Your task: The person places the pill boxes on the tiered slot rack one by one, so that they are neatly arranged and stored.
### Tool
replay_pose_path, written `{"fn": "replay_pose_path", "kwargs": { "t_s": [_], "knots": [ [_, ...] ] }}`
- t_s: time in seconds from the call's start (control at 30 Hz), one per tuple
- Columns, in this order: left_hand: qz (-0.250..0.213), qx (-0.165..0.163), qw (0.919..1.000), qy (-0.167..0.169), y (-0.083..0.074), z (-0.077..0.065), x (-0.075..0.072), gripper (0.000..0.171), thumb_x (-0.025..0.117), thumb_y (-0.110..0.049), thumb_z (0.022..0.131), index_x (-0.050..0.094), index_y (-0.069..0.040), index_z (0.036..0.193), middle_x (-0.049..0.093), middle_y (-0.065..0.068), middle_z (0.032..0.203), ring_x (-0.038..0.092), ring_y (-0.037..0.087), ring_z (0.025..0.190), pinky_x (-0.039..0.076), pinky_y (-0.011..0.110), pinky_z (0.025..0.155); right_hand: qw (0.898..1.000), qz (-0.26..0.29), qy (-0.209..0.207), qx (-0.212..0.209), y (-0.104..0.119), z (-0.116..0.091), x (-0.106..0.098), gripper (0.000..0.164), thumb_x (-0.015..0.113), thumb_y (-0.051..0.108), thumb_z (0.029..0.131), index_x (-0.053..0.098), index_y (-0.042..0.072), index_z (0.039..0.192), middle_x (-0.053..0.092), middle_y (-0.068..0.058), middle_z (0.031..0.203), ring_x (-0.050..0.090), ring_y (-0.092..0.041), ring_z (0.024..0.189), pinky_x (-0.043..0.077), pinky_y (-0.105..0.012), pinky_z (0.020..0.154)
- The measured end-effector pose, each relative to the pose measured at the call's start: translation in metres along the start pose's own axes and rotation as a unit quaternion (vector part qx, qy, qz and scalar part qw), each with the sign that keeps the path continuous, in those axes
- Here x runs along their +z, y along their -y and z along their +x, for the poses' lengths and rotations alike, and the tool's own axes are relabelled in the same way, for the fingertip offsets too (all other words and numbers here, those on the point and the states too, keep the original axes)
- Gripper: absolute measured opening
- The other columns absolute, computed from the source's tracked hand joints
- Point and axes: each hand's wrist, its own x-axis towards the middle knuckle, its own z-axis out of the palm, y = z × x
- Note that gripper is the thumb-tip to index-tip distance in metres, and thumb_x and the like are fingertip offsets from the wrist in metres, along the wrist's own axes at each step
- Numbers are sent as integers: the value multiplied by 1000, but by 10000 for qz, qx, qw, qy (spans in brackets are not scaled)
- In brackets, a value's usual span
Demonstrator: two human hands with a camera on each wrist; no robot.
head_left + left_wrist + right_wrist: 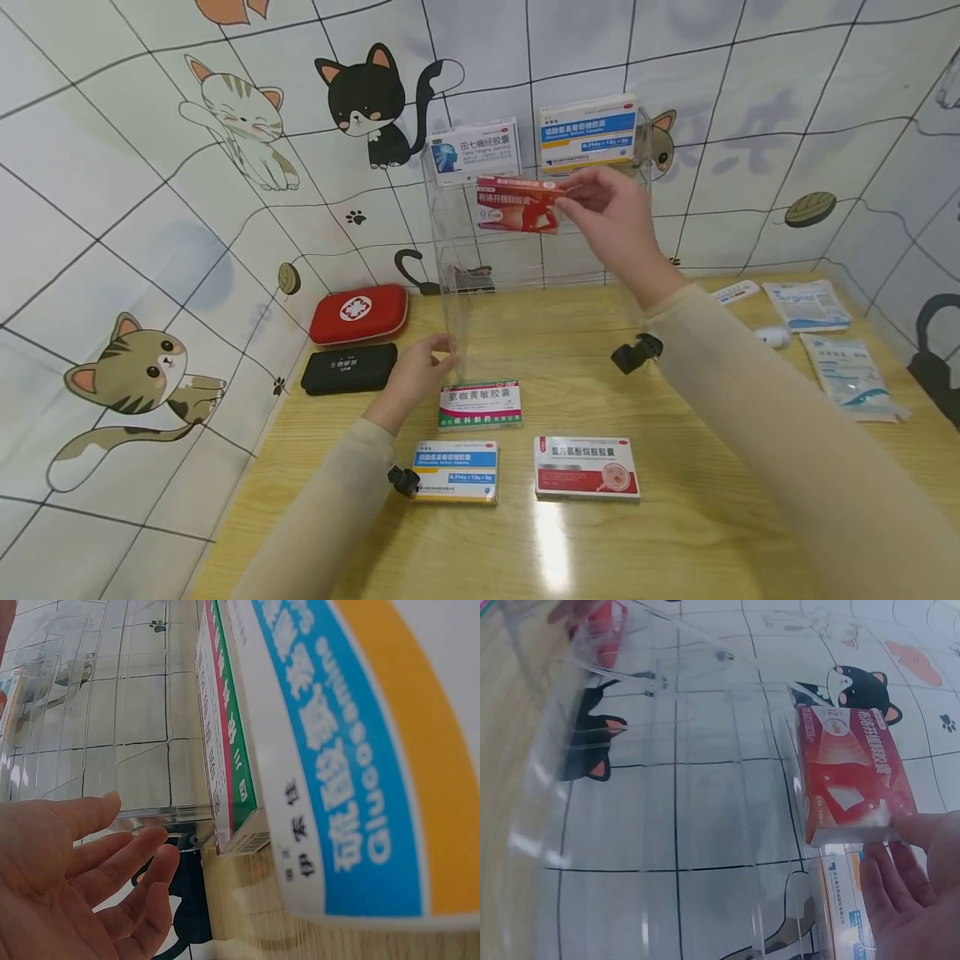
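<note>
- At far left on the counter (697,508) lie a black pouch (350,369) and a red case (358,314); both look light enough for one hand, best taken by their long edges.
- The left hand (414,373) is at the left edge of the clear rack (542,279), thumb and fingers apart and loosely bent; whether it bears on the plastic I cannot tell. The rack looks stiff, slick and probably brittle, so a low side edge seems the safest hold.
- A blue-and-white box (455,475) and a green-and-pink box (480,406) lie flat on the counter. Their glossy card may slide; the short ends offer the firmest grip.
- A white box (475,154) stands up in the rack's top tier, reachable by its upper edge.
- The red box (517,206) is raised before the upper rack, below the white box in the head view; contact with the rack is unclear. It is probably light, thin card that would dent if squeezed mid-face; its short end is the stiffer place.
- The right hand (611,218) pinches that right end between thumb and fingers, leaving the printed front free.
- Near the counter's right edge, flat packets (851,371) look soft and limp, easiest lifted by a corner.
</note>
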Motion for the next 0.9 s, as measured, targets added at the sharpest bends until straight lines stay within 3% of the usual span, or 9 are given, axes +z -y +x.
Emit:
{"fn": "replay_pose_path", "kwargs": {
  "t_s": [0.2, 0.33, 0.57, 0.7, 0.9],
  "knots": [
    [-20, -141, 9999, -42, -2, 1, 1, 46, 69, -32, 100, 58, -20, 143, 66, 3, 137, 64, 24, 106, 58, 36, 82, 9998, 63, -168, 107, 2, 33, 16, 28, 73, 32, 96, 70, 22, 122, 73, 3, 126, 69, -11, 114, 53, -25, 102],
    [54, -171, 9998, 9, -1, 2, 2, 46, 69, -32, 100, 58, -21, 143, 65, 2, 137, 64, 24, 107, 58, 36, 84, 9996, 203, -87, 166, -7, 45, 30, 28, 72, 31, 97, 69, 23, 123, 71, 3, 127, 68, -10, 116, 53, -26, 104],
    [118, -79, 9999, 13, -2, 1, 1, 46, 69, -31, 100, 58, -18, 143, 66, 5, 137, 65, 24, 106, 58, 37, 83, 9997, 110, 161, 172, -27, 48, 56, 21, 71, 25, 98, 71, 22, 119, 72, 2, 123, 67, -10, 114, 52, -27, 104],
    [112, -137, 9998, 11, -1, 1, 1, 45, 69, -31, 100, 58, -21, 143, 66, 3, 136, 65, 23, 105, 58, 37, 83, 9996, -37, 282, -63, -31, 50, 63, 21, 71, 24, 98, 72, 23, 119, 73, 3, 122, 68, -10, 113, 52, -27, 104],
    [113, -155, 9998, 60, -2, 1, 1, 46, 69, -31, 101, 58, -20, 143, 66, 4, 137, 65, 24, 106, 58, 37, 83, 9972, -335, 359, -562, -31, 42, 62, 34, 73, 21, 97, 68, 21, 131, 65, 4, 138, 63, -9, 124, 47, -22, 109]
  ]
}}
